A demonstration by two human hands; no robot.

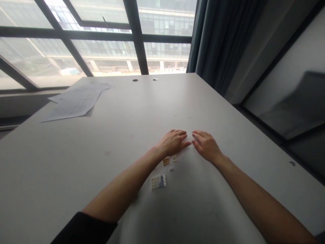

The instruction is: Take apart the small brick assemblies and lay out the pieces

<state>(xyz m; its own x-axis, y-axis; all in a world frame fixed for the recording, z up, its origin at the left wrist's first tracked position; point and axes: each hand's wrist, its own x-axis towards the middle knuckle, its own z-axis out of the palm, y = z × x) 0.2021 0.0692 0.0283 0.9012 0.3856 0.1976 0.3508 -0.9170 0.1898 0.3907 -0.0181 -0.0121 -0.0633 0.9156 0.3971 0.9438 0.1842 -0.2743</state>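
Note:
My left hand (175, 142) rests palm down on the white table, its thumb apart from the fingers and nothing seen in it. Facing it, my right hand (205, 144) also lies low over the tabletop, thumb apart from the fingers, with no object visible in it. A narrow gap separates the two sets of fingertips. Just below my left wrist are a small brown gridded piece (166, 161) and a pale piece (174, 158). A tiny light piece (172, 169) lies nearer to me. Closer still is a white and blue blister pack (158, 182).
Printed sheets of paper (78, 98) lie at the table's (142, 112) far left. Two round fittings, one dark (135, 80) and one lighter (155, 79), sit near the far edge. Windows stand beyond, with a dark curtain (215, 44) to the right.

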